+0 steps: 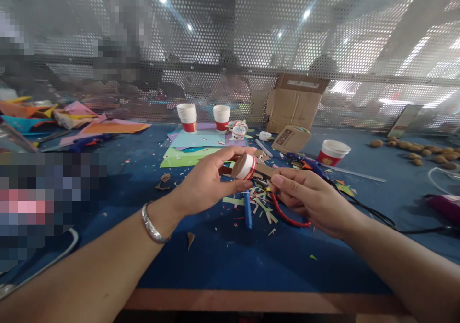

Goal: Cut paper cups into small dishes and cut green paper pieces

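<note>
My left hand (208, 179) is closed around a small white paper cup with a red band (245, 167), lying on its side with its brown base toward me. My right hand (309, 196) pinches a brown cardboard strip (265, 169) that sticks out from the cup's far side. Both hands hover just above the blue table (223, 256). Under them lie red-handled scissors (287, 215), a blue pen (247, 213) and several paper scraps (260, 203). A silver bracelet (153, 224) circles my left wrist.
Two stacks of red-and-white cups (187, 117) (221, 117) stand on coloured paper sheets (201, 143) at the back. Another cup (332, 151) stands right of an open cardboard box (293, 102). Nuts (420, 150) lie far right. A black cable (373, 213) runs right. A perforated screen (230, 50) closes the back.
</note>
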The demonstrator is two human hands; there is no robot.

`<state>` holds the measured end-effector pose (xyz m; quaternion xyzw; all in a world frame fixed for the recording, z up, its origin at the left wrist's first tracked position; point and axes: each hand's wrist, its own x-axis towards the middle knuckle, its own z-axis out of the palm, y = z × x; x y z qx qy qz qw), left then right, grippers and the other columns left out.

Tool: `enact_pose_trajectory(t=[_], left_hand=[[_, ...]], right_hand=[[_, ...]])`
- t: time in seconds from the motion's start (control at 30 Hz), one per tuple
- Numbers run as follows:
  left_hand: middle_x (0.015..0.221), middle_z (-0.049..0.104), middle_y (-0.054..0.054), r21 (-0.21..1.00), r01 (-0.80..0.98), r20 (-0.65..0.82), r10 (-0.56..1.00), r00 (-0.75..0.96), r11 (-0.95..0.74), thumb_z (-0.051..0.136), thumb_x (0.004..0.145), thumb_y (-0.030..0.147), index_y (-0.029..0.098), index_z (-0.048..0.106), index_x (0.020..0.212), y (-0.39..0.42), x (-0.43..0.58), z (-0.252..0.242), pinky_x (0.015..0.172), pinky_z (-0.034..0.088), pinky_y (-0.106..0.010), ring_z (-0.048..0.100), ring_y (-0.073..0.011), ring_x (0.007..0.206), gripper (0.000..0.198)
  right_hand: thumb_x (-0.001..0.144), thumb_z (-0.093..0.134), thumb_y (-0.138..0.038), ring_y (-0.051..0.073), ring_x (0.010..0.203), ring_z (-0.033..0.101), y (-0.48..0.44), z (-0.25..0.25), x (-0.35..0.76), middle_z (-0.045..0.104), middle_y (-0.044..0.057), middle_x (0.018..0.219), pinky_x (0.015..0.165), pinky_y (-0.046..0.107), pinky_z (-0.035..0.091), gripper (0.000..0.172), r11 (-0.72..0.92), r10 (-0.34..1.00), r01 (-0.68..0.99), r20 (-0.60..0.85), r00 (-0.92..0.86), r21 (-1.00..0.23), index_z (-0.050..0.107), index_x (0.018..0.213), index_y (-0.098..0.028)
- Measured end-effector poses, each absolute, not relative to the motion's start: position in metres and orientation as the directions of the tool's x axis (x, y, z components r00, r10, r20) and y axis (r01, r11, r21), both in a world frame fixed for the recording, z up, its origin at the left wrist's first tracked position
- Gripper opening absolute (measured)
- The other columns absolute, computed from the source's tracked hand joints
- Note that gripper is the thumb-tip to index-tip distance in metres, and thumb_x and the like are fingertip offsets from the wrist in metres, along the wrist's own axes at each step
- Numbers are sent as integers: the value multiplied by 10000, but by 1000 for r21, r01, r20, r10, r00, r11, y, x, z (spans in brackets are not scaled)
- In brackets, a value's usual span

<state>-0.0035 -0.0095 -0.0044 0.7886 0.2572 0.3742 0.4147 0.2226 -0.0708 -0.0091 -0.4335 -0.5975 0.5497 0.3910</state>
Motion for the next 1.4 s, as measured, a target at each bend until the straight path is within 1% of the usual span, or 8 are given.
enact_pose_trajectory(t=[0.17, 0.37, 0.5, 0.73, 1.0, 1.17, 1.27, 1.4], left_hand=[[1308, 625, -79, 841, 56, 399, 687, 607, -538, 795, 806, 297, 229, 583, 1342, -9, -5, -4, 936, 539, -342, 641, -198, 1068, 580], [1367, 595, -82, 831, 32, 422, 667, 614, -555, 803, 799, 291, 239, 598, 1338, -7, -5, -4, 949, 540, -337, 633, -208, 1114, 578], [1362, 611, -92, 824, 49, 421, 668, 614, -564, 819, 781, 314, 242, 598, 1351, -5, -6, -5, 959, 544, -366, 647, -220, 1100, 615], [1385, 599, -88, 757, 119, 455, 649, 610, -642, 820, 778, 343, 299, 583, 1384, -3, -13, -6, 1041, 503, -418, 612, -254, 1197, 653], [1327, 627, -53, 523, 237, 593, 549, 590, -819, 769, 833, 298, 358, 584, 1378, -10, -15, 5, 1112, 431, -468, 575, -252, 1224, 578], [1321, 619, -53, 411, 295, 632, 503, 590, -863, 754, 850, 279, 336, 588, 1375, -14, -16, 9, 1109, 425, -427, 565, -240, 1233, 553], [1310, 615, -59, 301, 329, 671, 444, 594, -895, 719, 869, 196, 316, 576, 1383, -14, -18, 10, 1101, 423, -413, 558, -230, 1235, 547], [1314, 620, -60, 135, 372, 690, 357, 630, -919, 638, 897, 116, 331, 544, 1405, -14, -18, 12, 1073, 431, -443, 553, -243, 1226, 561]], right_hand=[[956, 588, -503, 51, 478, 136, -71, -9, 223, 240, -103, 566, 394, 185, 91, 360, -20, 940, 29, -29, -341, -999, 532, 803, -182], [955, 584, -515, 51, 475, 147, -73, -8, 223, 249, -103, 562, 397, 186, 98, 362, -11, 937, 33, -22, -349, -999, 556, 825, -178], [953, 588, -515, 51, 478, 153, -72, -7, 224, 256, -102, 562, 399, 186, 110, 375, 26, 939, 70, 0, -343, -997, 536, 791, -180], [960, 579, -511, 53, 478, 155, -72, -5, 225, 260, -99, 574, 398, 201, 108, 388, 56, 930, 89, 20, -368, -994, 503, 763, -185], [972, 566, -495, 54, 477, 167, -73, -4, 225, 277, -95, 570, 391, 208, 111, 406, 88, 923, 109, 39, -383, -990, 454, 723, -195], [975, 567, -488, 54, 484, 158, -74, -2, 225, 257, -96, 581, 389, 202, 113, 406, 100, 918, 105, 51, -392, -989, 450, 720, -195], [970, 566, -498, 55, 481, 146, -74, -2, 224, 247, -96, 584, 382, 203, 102, 411, 81, 923, 115, 31, -384, -990, 436, 715, -203], [954, 566, -533, 62, 477, 142, -72, -3, 224, 242, -91, 594, 379, 214, 95, 415, 80, 935, 164, 17, -355, -983, 451, 723, -209]])
